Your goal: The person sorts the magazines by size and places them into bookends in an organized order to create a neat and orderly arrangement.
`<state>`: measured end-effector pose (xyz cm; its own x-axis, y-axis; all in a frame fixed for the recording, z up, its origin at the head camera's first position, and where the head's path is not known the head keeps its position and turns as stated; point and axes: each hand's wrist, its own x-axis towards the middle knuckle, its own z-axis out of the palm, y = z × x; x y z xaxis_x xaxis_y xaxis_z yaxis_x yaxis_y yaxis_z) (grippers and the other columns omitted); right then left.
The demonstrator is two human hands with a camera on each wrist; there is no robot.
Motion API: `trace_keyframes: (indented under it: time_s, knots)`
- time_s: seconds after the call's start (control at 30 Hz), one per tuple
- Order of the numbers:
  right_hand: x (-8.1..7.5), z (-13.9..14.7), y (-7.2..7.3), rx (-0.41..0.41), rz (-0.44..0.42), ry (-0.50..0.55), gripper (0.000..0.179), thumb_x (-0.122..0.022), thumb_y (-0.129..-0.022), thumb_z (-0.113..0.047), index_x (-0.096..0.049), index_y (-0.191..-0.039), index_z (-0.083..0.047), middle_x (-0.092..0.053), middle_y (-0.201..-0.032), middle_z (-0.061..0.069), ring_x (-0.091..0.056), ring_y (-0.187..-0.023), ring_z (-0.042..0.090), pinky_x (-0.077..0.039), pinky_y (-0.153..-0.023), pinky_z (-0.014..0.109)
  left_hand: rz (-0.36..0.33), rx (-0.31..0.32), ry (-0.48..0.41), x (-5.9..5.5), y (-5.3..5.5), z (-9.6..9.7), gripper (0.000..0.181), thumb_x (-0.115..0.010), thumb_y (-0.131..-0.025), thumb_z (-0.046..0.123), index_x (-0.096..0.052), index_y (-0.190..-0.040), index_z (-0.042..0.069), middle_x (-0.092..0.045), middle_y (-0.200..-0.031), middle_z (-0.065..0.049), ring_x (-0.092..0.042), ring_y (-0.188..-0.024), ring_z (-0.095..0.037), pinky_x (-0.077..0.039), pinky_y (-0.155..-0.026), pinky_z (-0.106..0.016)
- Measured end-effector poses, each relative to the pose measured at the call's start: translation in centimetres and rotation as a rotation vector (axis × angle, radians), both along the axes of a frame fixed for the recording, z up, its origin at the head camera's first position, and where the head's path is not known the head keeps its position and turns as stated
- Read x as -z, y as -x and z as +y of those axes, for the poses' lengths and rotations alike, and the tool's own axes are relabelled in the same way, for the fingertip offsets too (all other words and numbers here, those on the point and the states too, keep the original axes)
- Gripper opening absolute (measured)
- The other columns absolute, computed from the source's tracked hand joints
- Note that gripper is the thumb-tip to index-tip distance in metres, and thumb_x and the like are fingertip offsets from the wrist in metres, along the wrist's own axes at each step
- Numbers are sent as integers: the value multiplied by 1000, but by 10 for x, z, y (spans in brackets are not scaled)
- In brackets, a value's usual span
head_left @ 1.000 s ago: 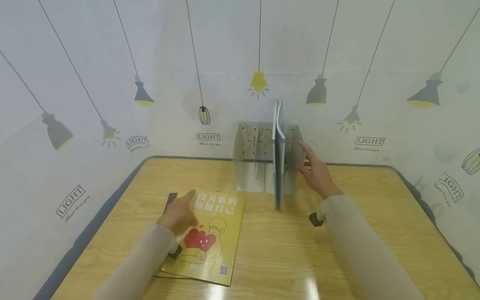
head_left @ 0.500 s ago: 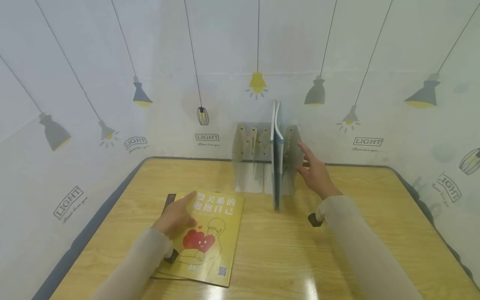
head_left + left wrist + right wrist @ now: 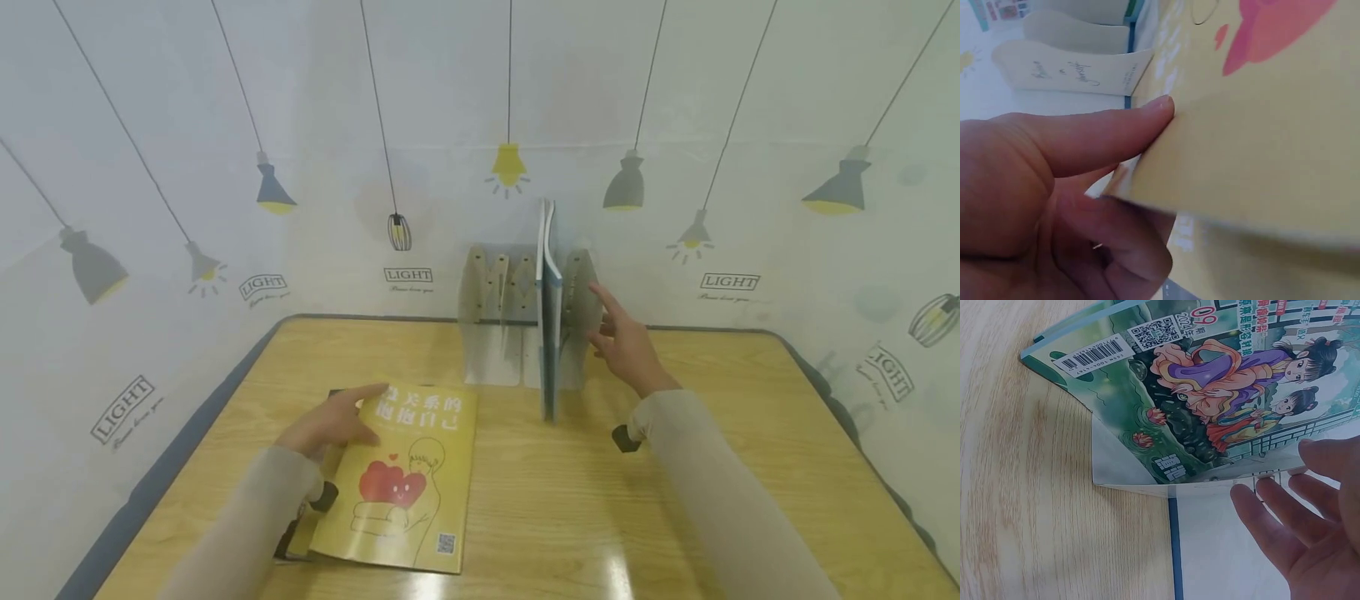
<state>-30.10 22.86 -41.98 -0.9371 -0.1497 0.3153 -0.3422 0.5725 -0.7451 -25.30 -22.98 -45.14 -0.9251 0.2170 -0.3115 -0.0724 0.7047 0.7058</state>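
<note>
In the head view a yellow magazine [image 3: 405, 467] with a red heart lies on the table at left, over other magazines whose edges [image 3: 296, 537] show. My left hand [image 3: 330, 421] pinches its left edge; the left wrist view shows the thumb [image 3: 1160, 109] on the cover, curled fingers below, and that edge raised. A cream book rack [image 3: 491, 358] stands at the back, holding upright magazines [image 3: 550, 333] at its right side. My right hand [image 3: 630, 350] holds the rack's right end panel, its thumb [image 3: 1316, 453] at the panel's edge and the fingers along the outer face.
The wooden table [image 3: 540, 517] ends at a dark edge against a pale curtain [image 3: 450, 100] printed with hanging lamps. Black wrist bands [image 3: 625, 438] sit at both cuffs. Thin dividers [image 3: 504, 308] fill the rack's left part.
My left hand has shifted left along the yellow magazine, and more of the magazine beneath shows at lower left. My right hand stays at the rack. The head view has turned slightly.
</note>
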Motion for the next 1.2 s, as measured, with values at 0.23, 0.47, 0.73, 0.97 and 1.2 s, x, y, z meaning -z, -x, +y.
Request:
trace_keyframes:
  time_s: [0.23,0.47,0.73,0.97,1.2]
  knots:
    - [0,1,0,-7,-3,15,82,-61,-92,6,-21,-156,-27,-53,-129,34,-61,-105,42,-59,-64,37,-14,80,-78,-16,-4,-3,84,-72,-82,0,-35,-152,27,-65,-98,-9,-59,-70,-23,-50,-60,-33]
    - [-1,3,-2,-2,-15,31,83,-60,-92,7,-20,-156,-29,-51,-130,35,-60,-107,43,-59,-64,36,51,131,-142,-24,-13,-3,82,-67,-86,-3,-30,-154,25,-66,-109,-10,-62,-80,-24,-53,-63,-37]
    - [-2,-1,-1,-2,-27,57,84,-61,-92,7,-22,-155,-32,-52,-128,35,-61,-104,42,-59,-67,43,87,91,-186,-21,-22,-1,85,-64,-89,-4,-23,-156,29,-69,-102,-10,-62,-70,-24,-50,-54,-34]
    - [-1,1,-1,15,18,-2,83,-63,-92,3,-22,-156,-30,-61,-116,30,-65,-95,36,-58,-69,39,161,91,-170,-31,-30,12,87,-65,-90,-1,-22,-155,38,-64,-78,-8,-47,-52,-19,-49,-50,-34]
    - [1,4,0,24,95,-46,82,-65,-91,1,-23,-155,-27,-64,-112,29,-65,-98,38,-56,-76,49,277,102,-180,-43,-36,24,87,-68,-89,2,-22,-154,38,-69,-85,-5,-47,-47,-18,-45,-45,-29]
